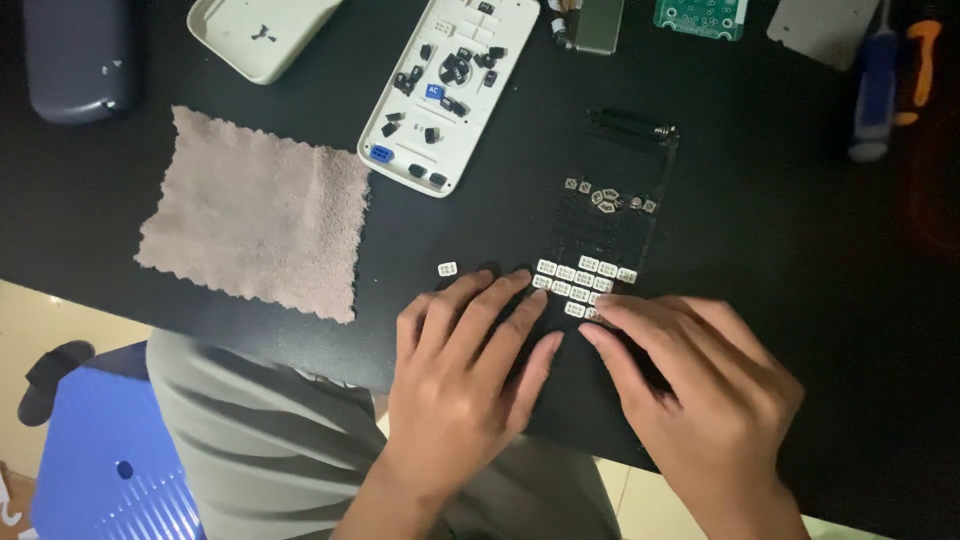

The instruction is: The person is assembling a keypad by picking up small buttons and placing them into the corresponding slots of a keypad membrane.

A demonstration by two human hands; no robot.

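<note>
Black panel: your left hand (470,365) and right hand (700,385) lie flat, fingers spread, pinning the dark rectangular keypad frame (605,250) near the table edge.
White keys: small rubber keycaps (585,280) seated just beyond your fingertips.
Left: pinkish-grey cloth (255,215).
Far: white calculator shell (450,85) holding loose buttons.

On the table (780,230), a keypad frame (610,240) lies at centre with small keys (585,280) set on its near end. Both hands rest just before it. A cloth (255,215) lies to the left; a remote shell (450,90) lies behind, between them.
</note>
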